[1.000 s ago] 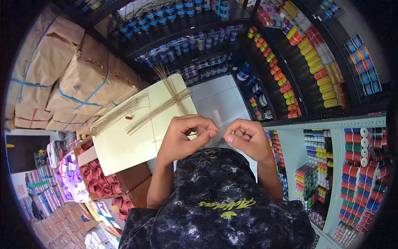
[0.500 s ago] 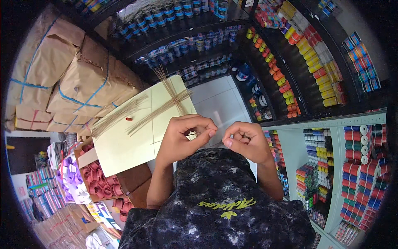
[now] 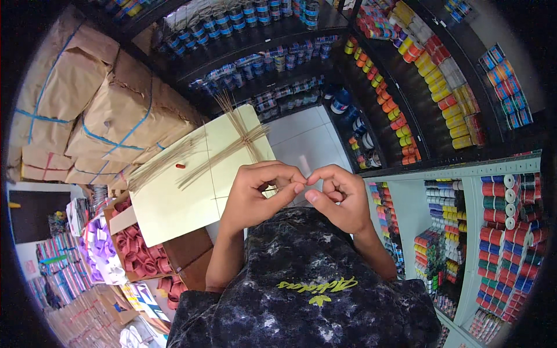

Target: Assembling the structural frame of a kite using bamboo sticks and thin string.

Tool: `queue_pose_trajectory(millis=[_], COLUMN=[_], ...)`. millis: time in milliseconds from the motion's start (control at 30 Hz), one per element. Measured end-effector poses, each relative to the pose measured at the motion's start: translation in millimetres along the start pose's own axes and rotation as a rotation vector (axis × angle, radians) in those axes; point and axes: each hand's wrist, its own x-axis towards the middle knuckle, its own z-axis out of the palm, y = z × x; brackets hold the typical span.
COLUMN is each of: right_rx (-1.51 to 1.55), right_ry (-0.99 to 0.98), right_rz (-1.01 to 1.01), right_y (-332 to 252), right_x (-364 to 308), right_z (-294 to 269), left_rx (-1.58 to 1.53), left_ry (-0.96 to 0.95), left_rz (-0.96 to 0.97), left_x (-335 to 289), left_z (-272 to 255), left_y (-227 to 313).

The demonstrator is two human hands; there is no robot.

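Sticks (image 3: pixel 246 140) lie on a board (image 3: pixel 174 211) beside packages (image 3: pixel 116 100).

Floored with large, pale, glossy tiles (image 3: pixel 293 136), crossed by thin joints and streaked with a soft reflection. Fitted at the far end with dark shelves (image 3: pixel 249 45), lined with rows of blue-banded containers (image 3: pixel 223 24). Shelved in black along the upper right too, with columns of yellow, orange and red spools (image 3: pixel 444 95). Continued nearer on the right by a pale green rack (image 3: pixel 403 203), packed with multicoloured rolls (image 3: pixel 505 238). Piled high on the left with brown paper parcels (image 3: pixel 113 113), bound in blue cord. Bounded at far left by a pale wall (image 3: pixel 24 250) beside a dark panel (image 3: pixel 35 217).
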Motion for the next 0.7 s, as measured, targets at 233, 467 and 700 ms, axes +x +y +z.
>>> queue_pose_trajectory(millis=[233, 467, 700], right_rx=[0.039, 0.137, 0.139], right_ry=[0.025, 0.038, 0.037], right_rz=[0.047, 0.089, 0.07], right_y=[-0.5, 1.5, 2.3], right_x=[-0.8, -1.8, -1.6], right_z=[0.8, 4.2, 3.4], left_rx=[0.002, -0.023, -0.05], left_ry=[-0.016, -0.018, -0.013], left_rz=[-0.007, -0.032, -0.038], left_x=[-1.2, -2.0, -2.8], left_z=[-0.9, 0.4, 0.4], left_y=[0.9, 0.5, -1.1])
